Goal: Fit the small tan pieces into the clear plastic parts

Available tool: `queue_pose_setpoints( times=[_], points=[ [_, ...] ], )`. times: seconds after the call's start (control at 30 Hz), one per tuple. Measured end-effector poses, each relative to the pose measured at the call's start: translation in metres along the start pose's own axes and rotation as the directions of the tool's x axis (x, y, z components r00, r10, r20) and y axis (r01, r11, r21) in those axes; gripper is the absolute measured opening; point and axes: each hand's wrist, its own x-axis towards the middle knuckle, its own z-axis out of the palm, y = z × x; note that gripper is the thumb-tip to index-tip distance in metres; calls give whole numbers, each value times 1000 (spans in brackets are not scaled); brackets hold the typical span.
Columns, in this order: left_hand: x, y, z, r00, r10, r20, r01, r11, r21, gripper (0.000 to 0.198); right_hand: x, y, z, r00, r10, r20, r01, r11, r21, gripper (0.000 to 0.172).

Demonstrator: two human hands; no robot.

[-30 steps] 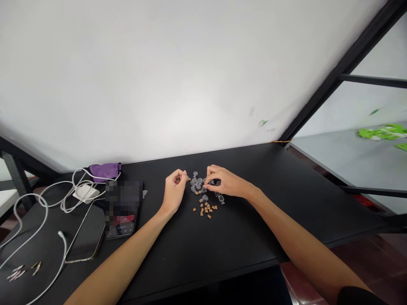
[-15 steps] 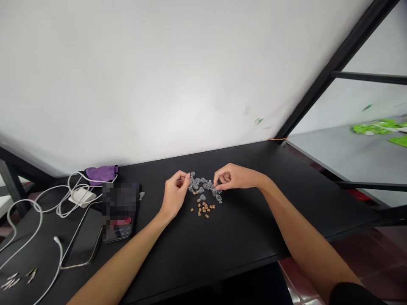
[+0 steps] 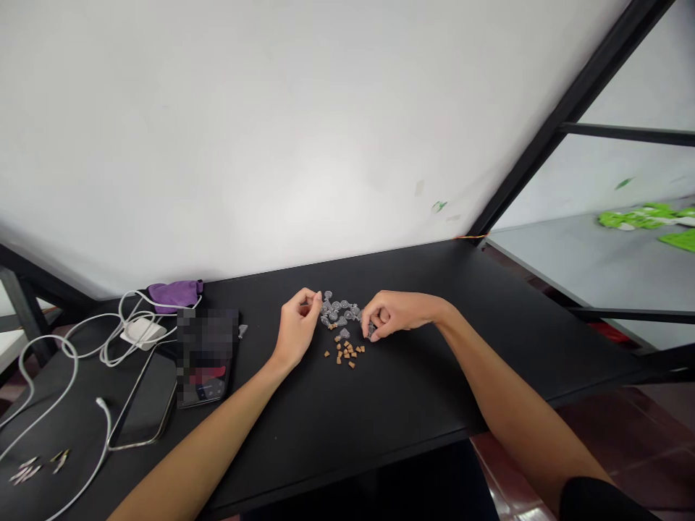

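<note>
**Left hand point(image 3: 297, 322) and right hand point(image 3: 392, 315) pinch at clear plastic pieces point(image 3: 339, 311)**

Both hands are closed over the tabletop point(image 3: 423, 391), one on each side of the clear plastic pieces, which lie in a loose cluster. The left hand's fingertips meet at the cluster's left edge; anything held there is too small to tell. The right hand's fingers curl down at its right edge, and whether they grip a piece is hidden. Small brown pieces point(image 3: 344, 354) lie scattered just below the cluster, between the hands. Farther left sit a purple pouch point(image 3: 174, 294) and a tangle of white cable point(image 3: 122, 340).
</note>
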Motion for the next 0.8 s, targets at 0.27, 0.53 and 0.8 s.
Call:
queue_pose_setpoints(
  times=[0.27,0.53,0.8],
  points=[
    [-9,6,2,972,98,212,-129,982,136,16,17,-9,15,936,-91,-340,171,962,211,31],
    [-7,-3,2,968,153,201,-180,975,128,18,32,-11,30,905,-135,-403,261,925,277,31],
    [-1,-2,-1,999,44,-30,-43,999,33,27,31,-8,31,880,-132,-456,241,952,190,26]
  ],
)
